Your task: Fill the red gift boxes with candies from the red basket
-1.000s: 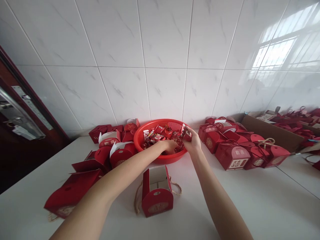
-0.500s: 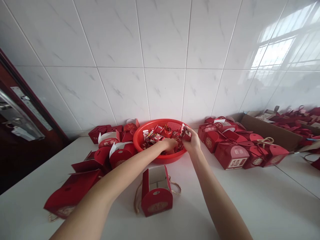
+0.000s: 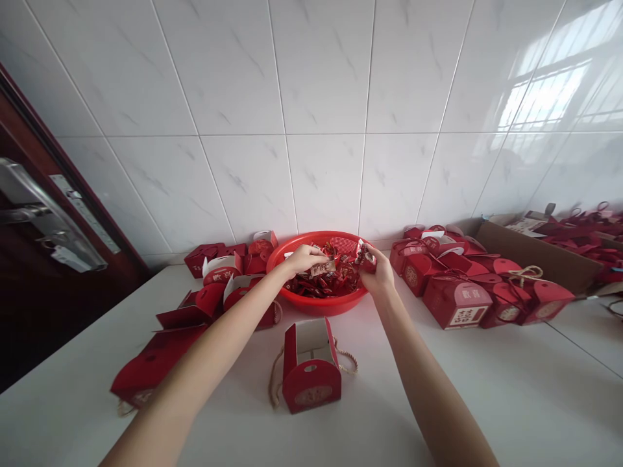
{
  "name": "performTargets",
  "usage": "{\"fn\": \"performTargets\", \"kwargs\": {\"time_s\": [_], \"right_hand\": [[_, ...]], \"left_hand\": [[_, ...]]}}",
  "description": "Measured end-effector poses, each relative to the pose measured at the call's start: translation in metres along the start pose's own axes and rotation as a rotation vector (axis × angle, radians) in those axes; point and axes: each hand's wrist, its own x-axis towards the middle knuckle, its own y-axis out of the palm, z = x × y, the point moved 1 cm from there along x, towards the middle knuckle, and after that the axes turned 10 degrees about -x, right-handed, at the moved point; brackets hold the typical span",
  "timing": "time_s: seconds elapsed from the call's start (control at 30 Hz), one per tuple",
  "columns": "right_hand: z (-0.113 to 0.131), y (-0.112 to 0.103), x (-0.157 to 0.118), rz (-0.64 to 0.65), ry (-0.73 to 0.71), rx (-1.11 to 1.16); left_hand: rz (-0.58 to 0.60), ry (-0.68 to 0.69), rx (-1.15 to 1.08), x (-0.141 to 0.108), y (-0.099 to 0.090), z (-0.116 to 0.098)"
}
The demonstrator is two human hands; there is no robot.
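Observation:
A red plastic basket point(image 3: 324, 305) full of wrapped candies point(image 3: 335, 279) stands against the wall. Over its left part, my left hand point(image 3: 307, 258) pinches a small brown-and-white wrapped candy point(image 3: 323, 267). My right hand point(image 3: 380, 269), at the basket's right rim, is closed around several wrapped candies point(image 3: 365, 256) in red and white wrappers. In front of the basket, closer to me, sits an open red gift box point(image 3: 311, 383) with a pale inside and rope handles at its sides. I see nothing inside it from here.
Open red boxes point(image 3: 156, 363) stand in a row at the left. Closed red gift boxes point(image 3: 457, 298) are grouped at the right, beside a cardboard carton point(image 3: 540, 250) and more red boxes. A tiled wall point(image 3: 326, 181) bounds the white table point(image 3: 374, 415); a door point(image 3: 53, 259) is at far left.
My left hand has risen out of the candy pile, now with a candy between its fingers. My right hand still holds its candies by the rim. The view has shifted slightly left.

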Motion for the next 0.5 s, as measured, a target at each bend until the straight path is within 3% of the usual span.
{"fn": "performTargets", "kwargs": {"time_s": [0.5], "right_hand": [[0.0010,-0.0013,0.0021,0.041,0.025,-0.085]], "left_hand": [[-0.135,0.000,-0.272,-0.0043,0.0095,0.0016]]}}
